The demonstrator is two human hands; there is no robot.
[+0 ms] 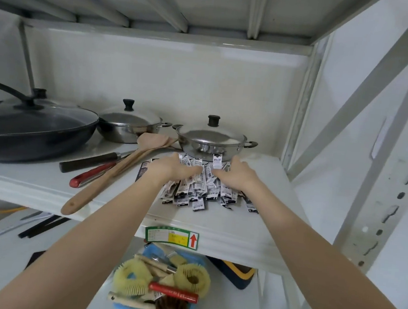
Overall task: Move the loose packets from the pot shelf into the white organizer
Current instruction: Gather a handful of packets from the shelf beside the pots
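Note:
A heap of small black-and-white packets (196,193) lies on the white pot shelf (216,225), just in front of a lidded steel pot (211,140). My left hand (172,167) rests on the left side of the heap, fingers curled down into the packets. On the right side my right hand (235,174) does the same, fingers bent into the pile. Both hands cup the heap from either side; one packet (217,161) stands up between them. The white organizer is not in view.
A black wok (32,127) with glass lid, a second steel pot (129,125), wooden spatulas (112,171) and a red-handled tool (90,175) lie left on the shelf. Below, a blue basket (159,286) holds brushes. A metal upright (377,194) stands right.

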